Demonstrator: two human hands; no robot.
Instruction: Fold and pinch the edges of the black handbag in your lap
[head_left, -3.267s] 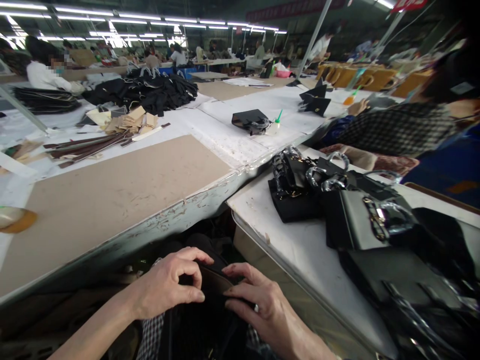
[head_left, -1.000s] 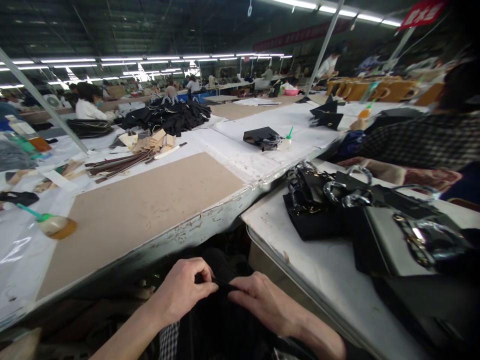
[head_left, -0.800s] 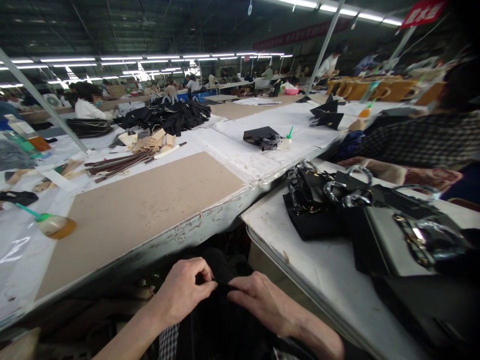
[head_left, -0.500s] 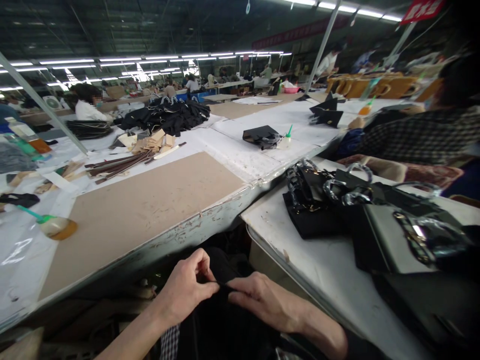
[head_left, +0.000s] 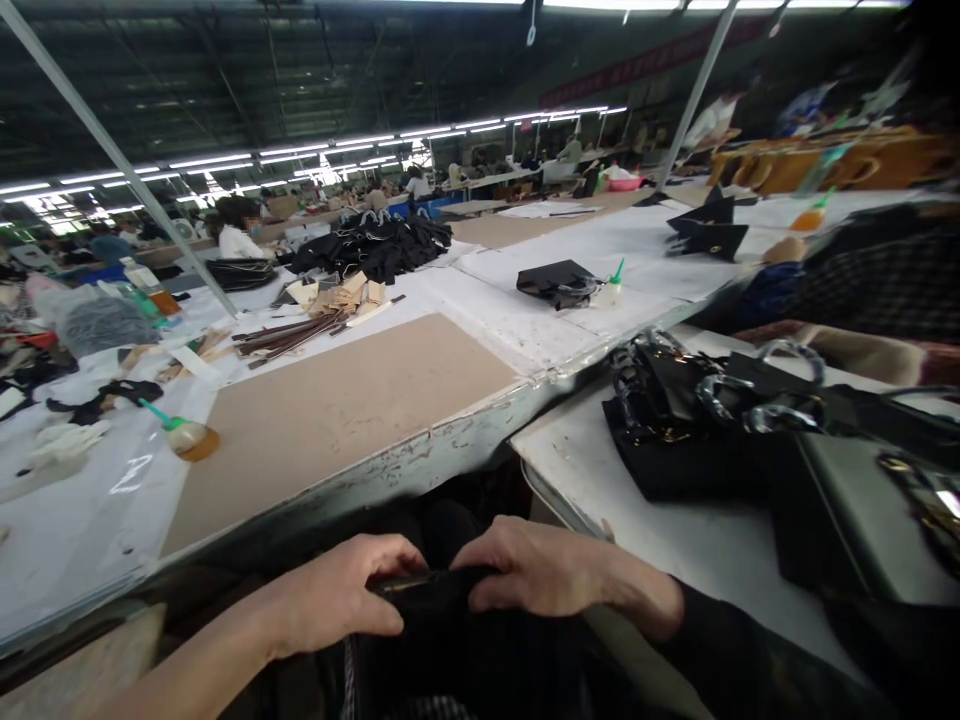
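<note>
A black bag (head_left: 439,592), or a piece of one, is held at my lap below the table edge. Its upper edge shows a small glint, and most of its body blends into my dark clothing. My left hand (head_left: 341,595) grips the left end of that edge, thumb in front and fingers behind. At the other end, my right hand (head_left: 525,570) pinches the edge between thumb and curled fingers. Several finished-looking black handbags (head_left: 697,440), with clear wrap on their handles, lie on the side table to my right.
A tan board (head_left: 352,410) lies on the white worktable (head_left: 502,300). A glue bottle (head_left: 184,435) leans at its left. Brown strips (head_left: 292,335) and a black heap (head_left: 375,245) lie farther back. A co-worker's checked sleeve (head_left: 877,280) is at right.
Both hands have moved apart along the black edge, and more of that edge shows between them. The view has turned slightly left, so the tables appear shifted right.
</note>
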